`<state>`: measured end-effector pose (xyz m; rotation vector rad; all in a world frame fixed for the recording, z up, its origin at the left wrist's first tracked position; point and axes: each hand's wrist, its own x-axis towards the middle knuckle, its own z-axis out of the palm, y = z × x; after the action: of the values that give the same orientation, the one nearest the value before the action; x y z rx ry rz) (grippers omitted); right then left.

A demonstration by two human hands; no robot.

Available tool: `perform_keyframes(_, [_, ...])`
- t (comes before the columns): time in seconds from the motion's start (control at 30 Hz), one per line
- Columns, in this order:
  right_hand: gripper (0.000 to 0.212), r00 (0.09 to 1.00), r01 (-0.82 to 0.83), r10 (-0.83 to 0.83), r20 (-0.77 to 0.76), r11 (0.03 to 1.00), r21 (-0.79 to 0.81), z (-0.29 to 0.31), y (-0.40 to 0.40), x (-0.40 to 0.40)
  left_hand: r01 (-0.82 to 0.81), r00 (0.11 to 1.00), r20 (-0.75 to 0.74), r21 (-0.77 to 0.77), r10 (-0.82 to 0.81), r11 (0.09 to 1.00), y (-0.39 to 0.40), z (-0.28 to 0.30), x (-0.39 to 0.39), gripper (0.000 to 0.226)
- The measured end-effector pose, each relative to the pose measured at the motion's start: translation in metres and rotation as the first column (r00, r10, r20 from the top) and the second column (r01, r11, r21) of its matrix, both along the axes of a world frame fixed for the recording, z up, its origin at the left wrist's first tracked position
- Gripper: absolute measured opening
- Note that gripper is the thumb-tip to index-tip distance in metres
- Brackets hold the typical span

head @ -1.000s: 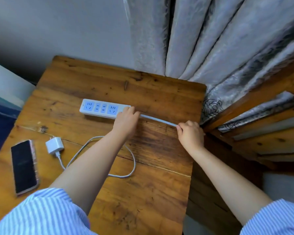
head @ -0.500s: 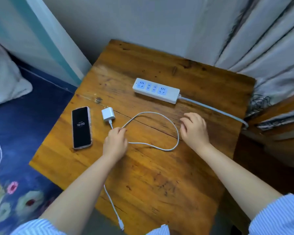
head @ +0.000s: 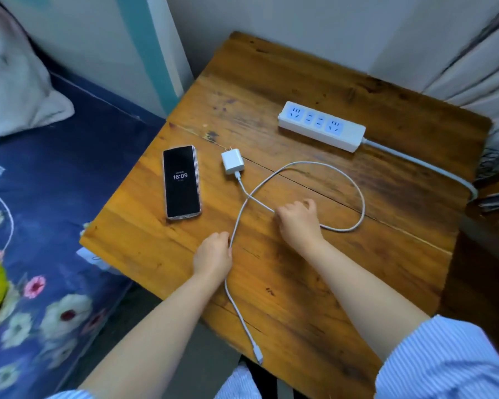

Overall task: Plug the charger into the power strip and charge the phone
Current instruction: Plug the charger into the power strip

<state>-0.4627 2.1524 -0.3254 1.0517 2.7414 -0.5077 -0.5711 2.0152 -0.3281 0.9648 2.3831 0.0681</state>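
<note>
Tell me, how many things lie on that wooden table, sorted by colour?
White: 3 – the power strip, the charger and its cable.
Black: 1 – the phone, screen lit.
Total: 4 things on the table. The left hand and right hand both touch the cable; nothing is plugged in yet.

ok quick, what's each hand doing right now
Left hand: closed on the charging cable, near its free end.
Right hand: curled on the same cable where it crosses the table; whether it grips cannot be told.
</note>
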Motion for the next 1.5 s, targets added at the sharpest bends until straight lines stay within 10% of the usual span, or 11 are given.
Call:
perform_keyframes(0.4, [0.023,0.949,0.216,-0.235,0.210,0.970,0.109,0.023,0.024,0.112,0.064,0.998,-0.039,0.198,-0.057,0.978,0.034,-0.022,0.009,0.049])
perform_keyframes(0.83, [0.039,0.942,0.277,-0.323,-0.097,0.905,-0.323,0.017,0.045,0.005,0.027,0.995,-0.102,0.224,-0.004,0.974,0.070,-0.048,0.004,0.056])
perform_keyframes(1.5, [0.062,0.842,0.428,-0.495,-0.214,0.856,-0.291,-0.007,0.091,-0.032,-0.020,0.993,-0.109,0.142,0.036,0.990,0.076,-0.049,-0.002,0.058])
